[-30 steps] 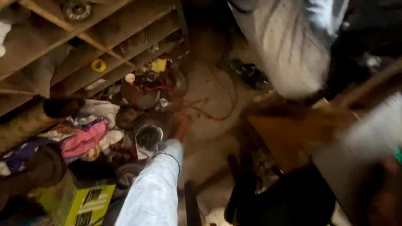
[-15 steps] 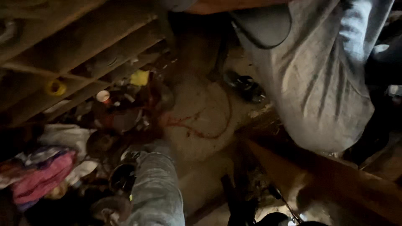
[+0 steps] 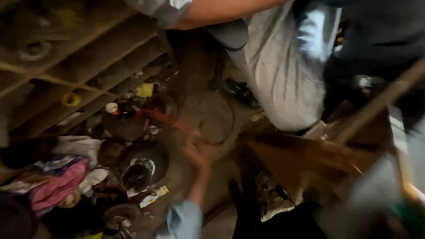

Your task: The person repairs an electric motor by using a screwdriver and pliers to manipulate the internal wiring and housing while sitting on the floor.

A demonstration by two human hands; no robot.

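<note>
My left hand (image 3: 198, 155) is blurred by motion, raised over the dirt floor in a light blue sleeve (image 3: 183, 220). A red cable (image 3: 166, 120) runs from the clutter straight up to its fingers; the blur hides whether the fingers grip it. Just left of the hand lies a round dark metal part (image 3: 144, 163) among other parts. My right hand is out of view.
Slanted wooden shelves (image 3: 79, 66) fill the upper left, with a yellow ring (image 3: 71, 99) on them. Pink and white rags (image 3: 62, 183) lie at the lower left. Another person stands at the top right: bare arm (image 3: 221, 11), grey trousers (image 3: 283, 75), dark shoe (image 3: 241, 90). Wooden boards (image 3: 310, 159) stand to the right.
My left hand has pulled back from the pile of parts toward me and to the right. The red cable now stretches up to it. The camera has swung.
</note>
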